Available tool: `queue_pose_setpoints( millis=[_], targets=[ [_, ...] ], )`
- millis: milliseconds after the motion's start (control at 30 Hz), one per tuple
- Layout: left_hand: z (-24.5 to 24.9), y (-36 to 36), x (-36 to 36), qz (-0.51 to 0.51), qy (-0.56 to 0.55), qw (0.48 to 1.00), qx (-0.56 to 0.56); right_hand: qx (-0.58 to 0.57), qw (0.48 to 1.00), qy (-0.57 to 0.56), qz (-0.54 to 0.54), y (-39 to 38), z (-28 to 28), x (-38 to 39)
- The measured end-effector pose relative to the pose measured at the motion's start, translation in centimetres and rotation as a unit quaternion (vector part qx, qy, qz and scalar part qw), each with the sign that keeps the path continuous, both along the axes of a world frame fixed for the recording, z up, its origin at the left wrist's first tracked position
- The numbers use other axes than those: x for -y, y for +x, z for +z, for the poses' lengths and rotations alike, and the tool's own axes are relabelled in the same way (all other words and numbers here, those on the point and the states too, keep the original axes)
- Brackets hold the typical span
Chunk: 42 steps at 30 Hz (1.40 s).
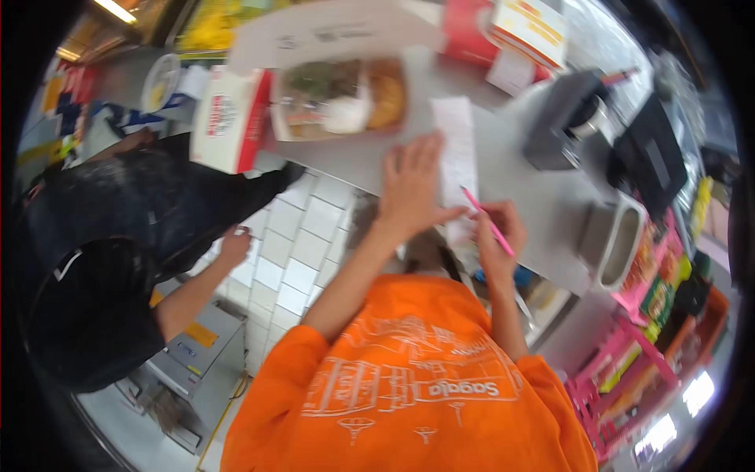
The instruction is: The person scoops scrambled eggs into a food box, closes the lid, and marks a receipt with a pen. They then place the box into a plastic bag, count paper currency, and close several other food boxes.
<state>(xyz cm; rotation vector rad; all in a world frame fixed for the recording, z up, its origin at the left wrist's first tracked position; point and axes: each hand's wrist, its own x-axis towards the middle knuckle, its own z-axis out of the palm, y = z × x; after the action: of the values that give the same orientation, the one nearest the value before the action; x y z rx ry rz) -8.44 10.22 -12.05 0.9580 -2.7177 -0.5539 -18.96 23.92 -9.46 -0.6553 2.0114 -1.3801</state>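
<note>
A long white paper slip (456,145) lies on the grey counter in front of me. My left hand (413,185) rests flat at its left edge, fingers stretched out and thumb across the paper. Between the fingers of my right hand (500,236) is a pink pen (489,223), its tip at the lower part of the slip. Left of the slip stands an open takeaway box (338,135) with food inside: something green, something white and golden-brown pieces. The writing on the slip is too blurred to read.
A red and white carton (224,118) stands left of the food box. Farther back are another carton (531,27), a dark grey device (562,118) and a black screen (651,157). A metal container (613,244) sits at right. A co-worker in black (102,299) stands close on my left.
</note>
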Motion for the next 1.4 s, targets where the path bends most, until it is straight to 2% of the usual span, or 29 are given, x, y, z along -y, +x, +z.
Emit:
queue_pose_setpoints(
  millis=[67, 367, 433, 500, 600, 733, 833, 1033, 1100, 1233, 1300, 1333, 1367, 1400],
  targets=[
    [0.4, 0.3, 0.2, 0.002, 0.002, 1.0, -0.018, 0.029, 0.999, -0.02, -0.007, 0.4, 0.4, 0.5],
    [0.5, 0.4, 0.6, 0.01, 0.017, 0.999, -0.03, -0.035, 0.998, -0.016, -0.046, 0.4, 1.4, 0.9],
    [0.4, 0.0, -0.2, -0.005, 0.047, 0.998, -0.033, -0.006, 0.998, -0.036, -0.049, 0.3, 2.1, 0.5],
    [0.8, 0.0, 0.1, 0.002, 0.021, 0.999, -0.033, -0.005, 0.997, -0.059, -0.042, 0.3, 1.6, -0.3],
    [0.7, 0.0, 0.1, -0.009, 0.02, 0.998, -0.054, -0.04, 0.999, -0.03, -0.016, 0.7, 1.8, -1.2],
    [0.6, 0.1, 0.0, -0.008, 0.017, 0.999, -0.05, -0.034, 0.999, -0.013, -0.022, 1.2, 1.3, -1.1],
    [0.7, 0.1, 0.1, -0.009, 0.014, 0.999, -0.047, -0.023, 0.997, -0.041, -0.06, 1.7, 1.1, -0.2],
    [0.7, 0.0, 0.1, -0.009, 0.017, 0.999, -0.037, -0.057, 0.998, -0.003, -0.005, 1.8, 0.7, -0.8],
    [0.7, -0.1, 0.1, -0.006, 0.016, 0.999, -0.035, -0.003, 0.996, -0.011, -0.084, 1.3, 0.8, -0.6],
    [0.8, -0.1, 0.0, -0.011, 0.019, 0.999, -0.043, -0.029, 0.997, -0.063, -0.018, 1.6, 1.0, 0.0],
    [0.9, -0.1, 0.0, -0.007, 0.019, 0.999, -0.043, -0.188, 0.981, -0.055, -0.014, 1.3, 1.1, 0.2],
    [0.9, -0.1, 0.1, -0.007, 0.019, 0.999, -0.042, -0.187, 0.981, -0.056, -0.014, 1.0, 0.9, 0.4],
    [0.9, -0.1, 0.1, -0.011, 0.017, 0.999, -0.04, -0.289, 0.955, 0.017, 0.06, 0.5, 0.4, 0.6],
    [0.9, -0.1, 0.1, -0.013, 0.016, 0.999, -0.038, -0.385, 0.909, 0.09, 0.134, 0.3, 0.0, 0.6]
  ],
)
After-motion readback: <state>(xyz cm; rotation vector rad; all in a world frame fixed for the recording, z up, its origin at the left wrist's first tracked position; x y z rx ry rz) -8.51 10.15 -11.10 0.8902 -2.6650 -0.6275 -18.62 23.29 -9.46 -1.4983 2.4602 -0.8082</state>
